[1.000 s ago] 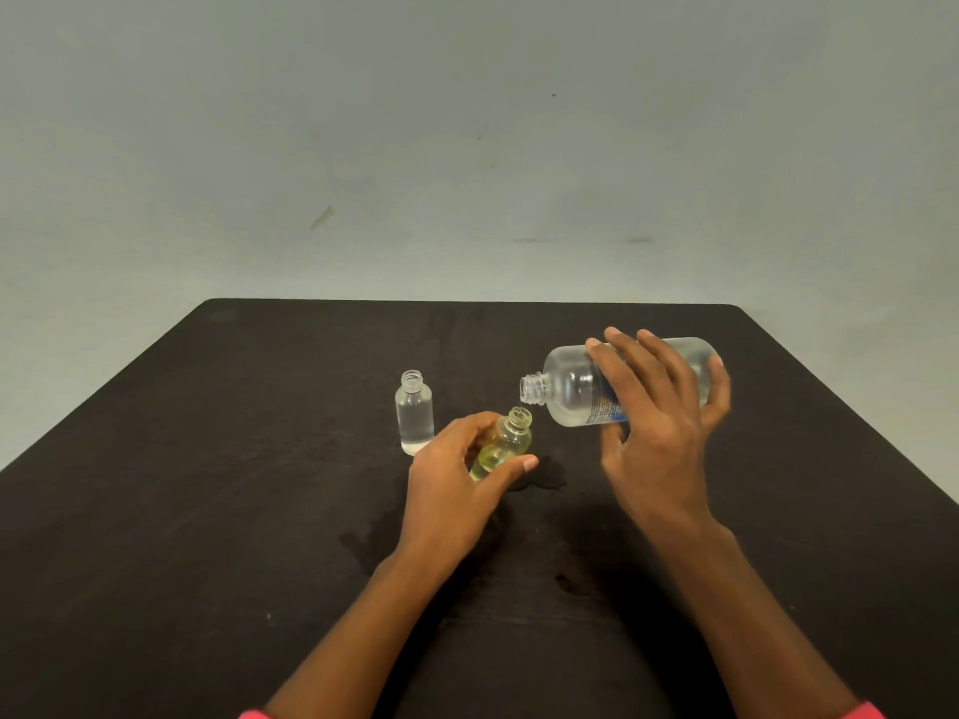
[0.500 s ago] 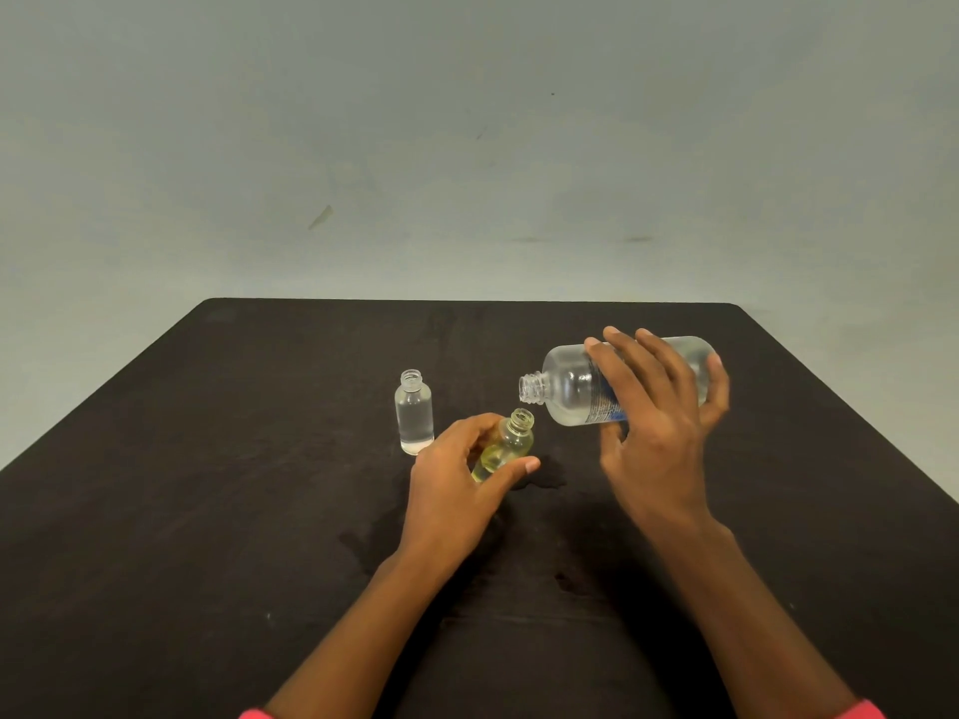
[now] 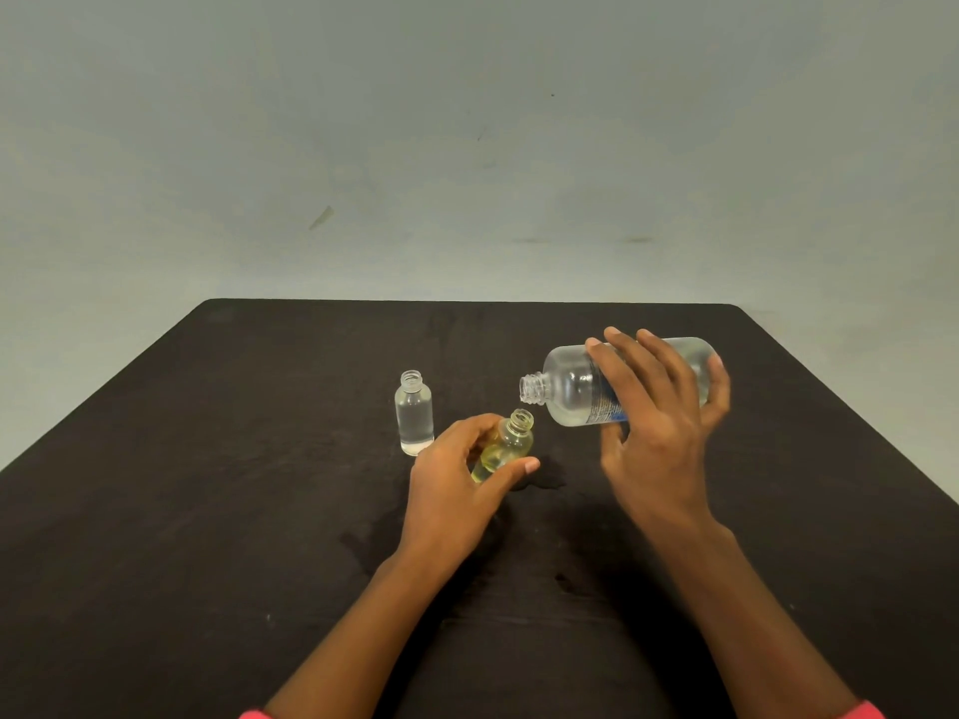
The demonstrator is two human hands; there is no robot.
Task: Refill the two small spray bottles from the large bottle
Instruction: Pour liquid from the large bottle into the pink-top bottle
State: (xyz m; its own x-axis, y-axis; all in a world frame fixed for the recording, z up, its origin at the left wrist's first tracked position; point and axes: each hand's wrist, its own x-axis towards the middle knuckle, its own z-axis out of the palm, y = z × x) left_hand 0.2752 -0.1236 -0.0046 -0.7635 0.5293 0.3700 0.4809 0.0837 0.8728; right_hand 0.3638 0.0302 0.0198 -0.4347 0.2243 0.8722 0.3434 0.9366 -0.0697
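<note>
My right hand (image 3: 659, 433) grips the large clear bottle (image 3: 571, 389), tipped on its side in the air with its open neck pointing left. Just below and left of that neck is a small yellowish bottle (image 3: 511, 441), uncapped and tilted toward it, held in my left hand (image 3: 456, 490). A second small bottle (image 3: 413, 412) with clear liquid stands upright and uncapped on the black table (image 3: 207, 485), to the left of my left hand. No liquid stream shows between the necks.
A wet patch (image 3: 545, 482) lies on the table beside the yellowish bottle, with darker damp marks (image 3: 565, 581) nearer me. A pale wall rises behind the table's far edge. No caps or sprayer tops are in view.
The large bottle's neck has edged slightly left and down toward the small yellowish bottle. Both hands otherwise hold nearly the same pose.
</note>
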